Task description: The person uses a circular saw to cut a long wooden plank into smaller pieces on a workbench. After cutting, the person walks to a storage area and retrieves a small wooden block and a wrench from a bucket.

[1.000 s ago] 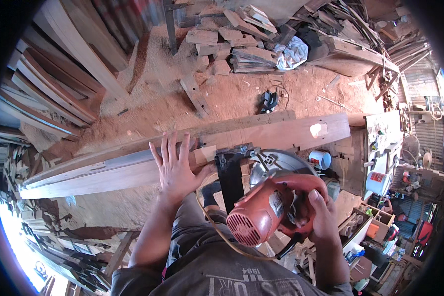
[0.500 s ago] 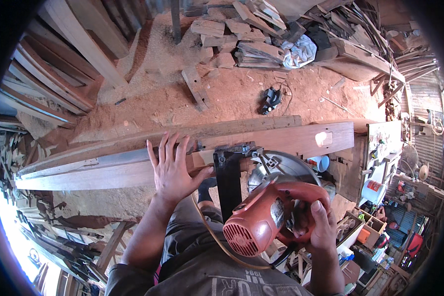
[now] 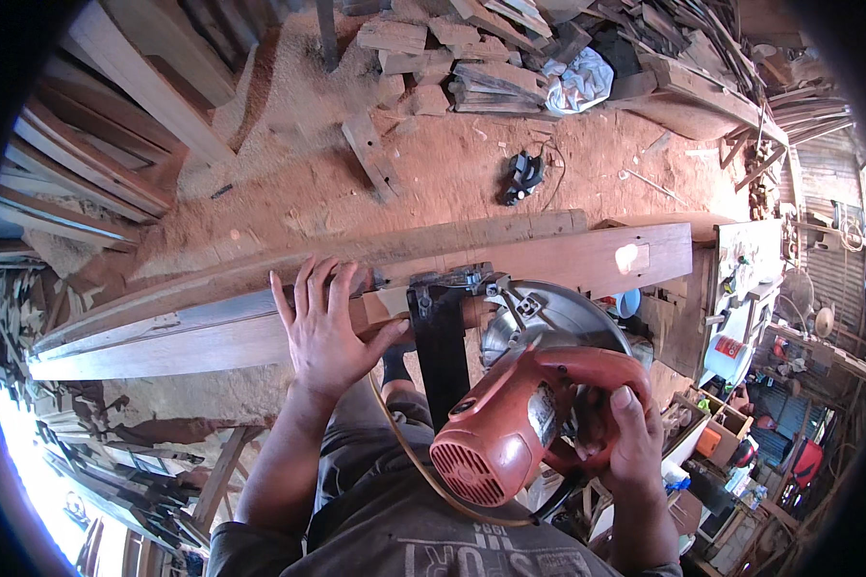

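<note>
My right hand (image 3: 630, 428) grips the rear handle of a red circular saw (image 3: 496, 438). The saw's black base plate (image 3: 439, 351) stands on edge toward me, and its round metal guard (image 3: 573, 313) faces the timber. My left hand (image 3: 322, 327) rests with fingers spread on a long wooden board (image 3: 173, 341), just left of the base plate. A wooden plank (image 3: 548, 258) reaches out to the right beyond the saw. The saw's cutting edge is mostly hidden by its guard and body. A yellowish cord (image 3: 394, 428) runs across my lap below the saw.
Behind the board lies a long beam (image 3: 471, 234). A black power tool (image 3: 522, 179) sits on the sawdust-covered ground farther off. Stacked wood blocks (image 3: 496, 87) lie at the back, and curved planks (image 3: 96, 183) lean at the left. A cluttered shelf (image 3: 726, 433) stands right.
My left hand has shifted slightly left along the board. The saw in my right hand has moved slightly, while the view has tilted a little.
</note>
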The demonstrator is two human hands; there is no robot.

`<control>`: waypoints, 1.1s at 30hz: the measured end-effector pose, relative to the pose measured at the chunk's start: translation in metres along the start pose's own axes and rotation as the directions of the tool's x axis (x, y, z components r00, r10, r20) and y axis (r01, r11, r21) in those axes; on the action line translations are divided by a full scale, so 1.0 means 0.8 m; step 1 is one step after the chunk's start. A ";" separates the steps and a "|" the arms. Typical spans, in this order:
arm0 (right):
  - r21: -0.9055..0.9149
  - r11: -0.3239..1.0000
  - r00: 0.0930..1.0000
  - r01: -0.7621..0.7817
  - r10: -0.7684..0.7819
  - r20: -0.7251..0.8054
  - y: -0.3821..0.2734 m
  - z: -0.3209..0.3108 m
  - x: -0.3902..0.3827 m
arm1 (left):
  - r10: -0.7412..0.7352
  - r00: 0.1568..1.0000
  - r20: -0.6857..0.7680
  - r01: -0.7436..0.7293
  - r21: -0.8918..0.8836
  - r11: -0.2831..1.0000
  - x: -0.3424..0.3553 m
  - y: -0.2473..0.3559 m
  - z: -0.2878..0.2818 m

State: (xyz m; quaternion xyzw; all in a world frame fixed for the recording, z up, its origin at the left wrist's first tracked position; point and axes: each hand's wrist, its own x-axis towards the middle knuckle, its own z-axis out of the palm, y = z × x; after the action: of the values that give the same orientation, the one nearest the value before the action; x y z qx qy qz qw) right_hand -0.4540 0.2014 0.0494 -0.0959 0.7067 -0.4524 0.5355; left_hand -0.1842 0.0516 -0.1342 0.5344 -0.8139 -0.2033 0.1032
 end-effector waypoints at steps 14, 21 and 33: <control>-0.037 0.999 0.999 0.007 -0.006 0.033 -0.010 0.005 -0.001 | 0.004 1.000 -0.003 -0.004 0.007 1.000 0.002 0.003 -0.002; -0.030 0.999 1.000 -0.010 0.010 0.010 -0.008 0.002 0.001 | 0.002 1.000 -0.016 -0.002 0.009 1.000 0.002 0.005 -0.001; -0.047 0.999 1.000 -0.003 0.004 0.026 -0.014 0.007 0.000 | -0.012 1.000 0.009 0.012 0.006 1.000 0.003 0.006 -0.001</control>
State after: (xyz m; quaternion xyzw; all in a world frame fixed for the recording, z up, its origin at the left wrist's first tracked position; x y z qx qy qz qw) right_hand -0.4532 0.1922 0.0577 -0.1131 0.7104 -0.4333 0.5430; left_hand -0.1888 0.0513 -0.1313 0.5388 -0.8116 -0.2040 0.0969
